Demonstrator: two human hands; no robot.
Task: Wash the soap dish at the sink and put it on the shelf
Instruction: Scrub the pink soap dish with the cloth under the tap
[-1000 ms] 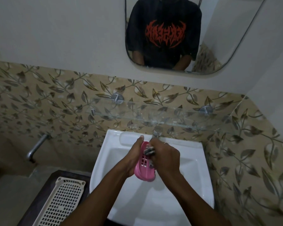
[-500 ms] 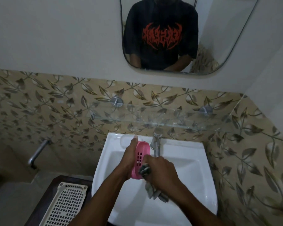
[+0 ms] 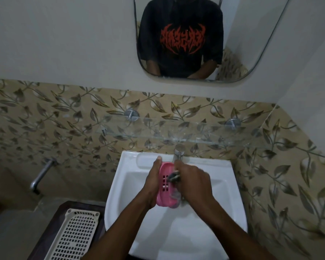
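A home bathroom; white wall-hung sink point(image 3: 231, 186) with tap point(image 3: 179, 152); glass shelf point(image 3: 195, 131); mirror point(image 3: 251, 34); leaf-patterned tiles point(image 3: 45, 117).

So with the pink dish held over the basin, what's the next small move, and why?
Probably another scrubbing stroke: the left hand holds the pink slotted plastic soap dish over the white sink, the right hand presses a dark scrubber onto it.

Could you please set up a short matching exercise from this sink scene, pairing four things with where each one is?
Things:
1. soap dish
2. glass shelf
3. lattice tray
4. mirror

Places:
A. left of the sink
B. on the wall, topmost
C. held over the basin
D. just above the tap

Pairs: 1-C, 2-D, 3-A, 4-B
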